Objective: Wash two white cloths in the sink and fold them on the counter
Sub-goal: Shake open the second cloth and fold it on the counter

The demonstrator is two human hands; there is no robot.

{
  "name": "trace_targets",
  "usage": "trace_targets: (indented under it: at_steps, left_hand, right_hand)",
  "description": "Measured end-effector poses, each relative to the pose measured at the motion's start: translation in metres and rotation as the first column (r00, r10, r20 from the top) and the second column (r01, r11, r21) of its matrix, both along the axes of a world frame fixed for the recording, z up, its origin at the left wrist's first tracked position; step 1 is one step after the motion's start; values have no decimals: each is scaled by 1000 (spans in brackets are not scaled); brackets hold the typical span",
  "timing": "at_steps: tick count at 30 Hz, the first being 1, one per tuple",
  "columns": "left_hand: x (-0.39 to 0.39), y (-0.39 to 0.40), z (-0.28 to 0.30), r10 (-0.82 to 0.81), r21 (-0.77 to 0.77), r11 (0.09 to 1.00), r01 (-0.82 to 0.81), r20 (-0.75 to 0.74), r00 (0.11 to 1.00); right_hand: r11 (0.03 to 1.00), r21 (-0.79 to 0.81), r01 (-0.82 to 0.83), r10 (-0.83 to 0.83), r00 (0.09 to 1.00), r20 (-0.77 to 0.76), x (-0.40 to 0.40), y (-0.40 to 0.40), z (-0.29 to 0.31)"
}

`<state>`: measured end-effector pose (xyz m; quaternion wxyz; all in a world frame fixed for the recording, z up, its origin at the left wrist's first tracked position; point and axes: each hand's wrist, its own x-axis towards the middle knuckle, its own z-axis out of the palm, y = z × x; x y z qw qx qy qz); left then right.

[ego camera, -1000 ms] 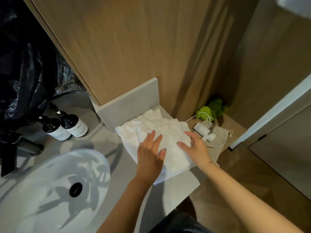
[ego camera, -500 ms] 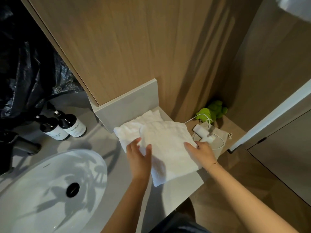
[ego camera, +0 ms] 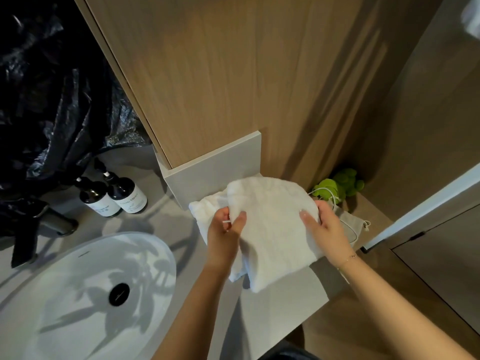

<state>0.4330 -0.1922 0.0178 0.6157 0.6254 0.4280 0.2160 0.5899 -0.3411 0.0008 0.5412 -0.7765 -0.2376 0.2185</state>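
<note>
A white cloth (ego camera: 272, 224) is lifted off the grey counter (ego camera: 293, 305) at its right end, draped and sagging between both hands. My left hand (ego camera: 224, 237) pinches its left edge between thumb and fingers. My right hand (ego camera: 324, 227) grips its right edge, fingers curled over the fabric. A second white cloth (ego camera: 205, 206) lies flat beneath it, partly hidden, with one corner showing to the left. The white oval sink (ego camera: 78, 289) with a black drain sits at the lower left.
Two dark pump bottles (ego camera: 114, 196) stand behind the sink beside a dark tap (ego camera: 54, 222). A wooden cabinet (ego camera: 220, 74) rises right behind the cloths. Past the counter's right end are a green plush toy (ego camera: 337, 184) and a grey pouch (ego camera: 350, 224) with a white cable.
Both hands went from pressing flat on the spread cloths to taking hold of the top cloth's edges and lifting it off the lower one, toward me.
</note>
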Motion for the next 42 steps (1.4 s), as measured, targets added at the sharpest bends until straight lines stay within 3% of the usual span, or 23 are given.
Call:
trace_targets:
  at_steps: [3,5,7,10,14,18,20,23,25,30,32,33,35,36,38,40,42]
  left_hand:
    - [-7,28,13,75,-72,995,-65,139,987]
    - [-12,49,12,130,-112,987,-114,147,981]
    - [-19,66,-1,165,-160,975,-152,70,984]
    - [-27,74,-32,177,-181,961,-210,-184,967]
    - [-31,59,-48,149,-93,978,-187,-314,937]
    - [-29,42,-48,129,69,991,-110,-422,898]
    - [-24,42,-45,131,29,991,-131,-405,905]
    - [-17,47,-37,159,-171,965,-201,-233,959]
    - [-16,42,-36,182,-235,945,-226,-197,963]
    - [-21,22,-42,199,70,980,-187,-404,893]
    - [-19,21,-44,228,217,967,-137,-479,848]
    - [-18,22,-43,251,318,944,-83,-535,807]
    - [-19,23,-42,328,555,832,28,-532,780]
    - [-18,26,-44,359,652,756,48,-475,804]
    - [-13,28,-52,303,705,694,147,-471,828]
    - [-7,29,-70,194,645,712,277,-560,806]
    - [-8,31,-85,147,600,738,310,-591,793]
  right_hand:
    - [999,20,-50,47,992,117,15,30,29]
    - [994,-14,-112,113,986,126,22,56,35]
    - [968,-143,-208,217,975,52,25,82,21]
    - [879,-391,-274,285,958,-31,20,101,-16]
    - [887,-431,-163,241,962,131,18,96,-31]
    - [826,-498,-264,354,930,94,9,85,-25]
    - [803,-516,-298,403,909,103,9,89,-20]
    - [857,-443,-265,367,916,164,19,104,6]
    - [888,-388,-248,342,920,193,22,109,21]
    - [804,-505,-314,314,945,-88,11,89,-9]
    - [773,-595,-218,370,918,144,14,86,-10]
    - [766,-623,-159,437,839,325,14,87,-7]
    - [842,-523,-135,478,636,606,4,96,1]
    - [850,-496,-180,498,580,644,-3,101,2]
    - [777,-573,-261,610,537,582,-17,109,-9]
    - [676,-690,-258,701,513,495,-25,110,-31]
    - [650,-727,-224,704,537,465,-22,111,-45]
